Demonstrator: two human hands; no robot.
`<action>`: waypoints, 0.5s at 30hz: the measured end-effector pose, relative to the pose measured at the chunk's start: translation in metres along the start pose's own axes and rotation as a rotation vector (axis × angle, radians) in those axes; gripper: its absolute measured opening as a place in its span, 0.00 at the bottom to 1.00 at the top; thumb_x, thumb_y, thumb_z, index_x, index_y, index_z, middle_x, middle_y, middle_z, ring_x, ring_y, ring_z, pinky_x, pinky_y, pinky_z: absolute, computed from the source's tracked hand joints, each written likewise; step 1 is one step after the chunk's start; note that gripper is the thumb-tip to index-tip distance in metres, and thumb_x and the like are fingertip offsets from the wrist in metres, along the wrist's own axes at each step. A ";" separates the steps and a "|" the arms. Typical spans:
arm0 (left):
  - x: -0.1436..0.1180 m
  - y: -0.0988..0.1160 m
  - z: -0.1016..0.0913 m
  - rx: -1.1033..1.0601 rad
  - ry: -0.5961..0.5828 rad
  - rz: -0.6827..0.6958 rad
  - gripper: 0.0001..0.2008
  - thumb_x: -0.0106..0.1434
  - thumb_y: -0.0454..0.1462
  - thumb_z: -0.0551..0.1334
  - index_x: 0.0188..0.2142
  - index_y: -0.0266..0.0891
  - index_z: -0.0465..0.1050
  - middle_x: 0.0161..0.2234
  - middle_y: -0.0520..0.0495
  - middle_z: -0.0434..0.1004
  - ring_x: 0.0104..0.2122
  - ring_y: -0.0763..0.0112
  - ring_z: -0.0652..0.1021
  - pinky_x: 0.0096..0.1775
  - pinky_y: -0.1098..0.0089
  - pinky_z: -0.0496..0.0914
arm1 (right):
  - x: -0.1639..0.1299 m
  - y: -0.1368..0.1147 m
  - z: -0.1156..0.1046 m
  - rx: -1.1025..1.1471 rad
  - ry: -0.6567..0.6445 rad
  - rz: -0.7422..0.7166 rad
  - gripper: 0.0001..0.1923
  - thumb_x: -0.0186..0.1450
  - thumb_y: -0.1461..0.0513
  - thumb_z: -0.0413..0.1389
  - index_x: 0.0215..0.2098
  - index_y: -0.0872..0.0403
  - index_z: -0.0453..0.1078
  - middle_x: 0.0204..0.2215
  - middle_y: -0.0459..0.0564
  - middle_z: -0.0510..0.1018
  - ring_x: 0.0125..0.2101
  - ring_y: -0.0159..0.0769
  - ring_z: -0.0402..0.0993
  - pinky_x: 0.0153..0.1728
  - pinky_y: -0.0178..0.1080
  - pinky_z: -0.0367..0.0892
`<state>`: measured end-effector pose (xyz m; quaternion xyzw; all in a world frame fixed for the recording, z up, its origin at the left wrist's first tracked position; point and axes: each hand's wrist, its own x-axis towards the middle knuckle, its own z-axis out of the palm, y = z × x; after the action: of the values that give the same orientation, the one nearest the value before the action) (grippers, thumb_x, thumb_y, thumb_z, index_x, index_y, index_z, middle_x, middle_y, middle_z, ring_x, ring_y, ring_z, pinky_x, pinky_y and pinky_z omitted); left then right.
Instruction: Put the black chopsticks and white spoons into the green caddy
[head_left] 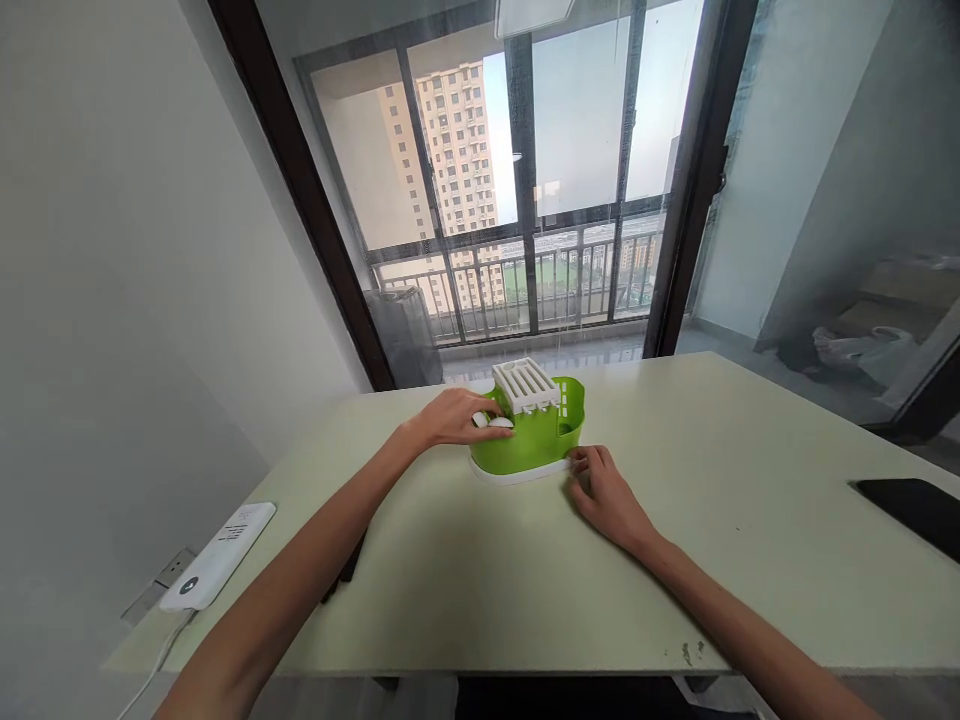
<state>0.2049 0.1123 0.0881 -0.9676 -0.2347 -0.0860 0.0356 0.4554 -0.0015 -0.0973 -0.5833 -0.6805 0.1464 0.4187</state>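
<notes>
**Bare Arms, Bare Hands**

Two slim forearms, uncovered from elbow to wrist, no sleeve in view. Left hand and right hand ungloved, without ring, watch or band. Fingers long and slender, nails short and plain.

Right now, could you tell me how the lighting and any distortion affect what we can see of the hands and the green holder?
Head view: daylight from the window lights the table evenly, with soft shadows; the wide lens bends the window frame outward; the left hand and right hand at the green holder are sharp; the glass at right carries hazy reflections.
</notes>
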 end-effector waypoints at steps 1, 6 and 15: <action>0.000 0.000 0.000 -0.008 -0.001 0.000 0.23 0.69 0.56 0.59 0.46 0.43 0.83 0.39 0.45 0.86 0.33 0.64 0.83 0.34 0.70 0.65 | 0.000 0.000 0.000 0.000 0.000 -0.002 0.17 0.65 0.64 0.50 0.52 0.50 0.60 0.51 0.54 0.66 0.46 0.41 0.74 0.51 0.48 0.71; -0.001 -0.002 0.001 -0.007 0.028 0.037 0.21 0.71 0.53 0.60 0.45 0.42 0.83 0.39 0.45 0.86 0.33 0.64 0.83 0.34 0.70 0.65 | 0.000 0.000 0.001 0.001 -0.001 -0.004 0.17 0.65 0.64 0.50 0.53 0.50 0.60 0.51 0.54 0.66 0.46 0.41 0.74 0.51 0.48 0.71; -0.006 -0.008 0.005 0.093 0.132 0.054 0.23 0.76 0.50 0.52 0.42 0.37 0.79 0.35 0.42 0.83 0.32 0.63 0.81 0.33 0.69 0.66 | -0.001 -0.003 0.000 -0.011 0.000 0.010 0.17 0.65 0.64 0.49 0.53 0.50 0.60 0.51 0.54 0.66 0.46 0.41 0.74 0.51 0.47 0.71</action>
<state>0.1965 0.1171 0.0827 -0.9631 -0.2096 -0.1374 0.0981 0.4531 -0.0027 -0.0960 -0.5889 -0.6786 0.1447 0.4145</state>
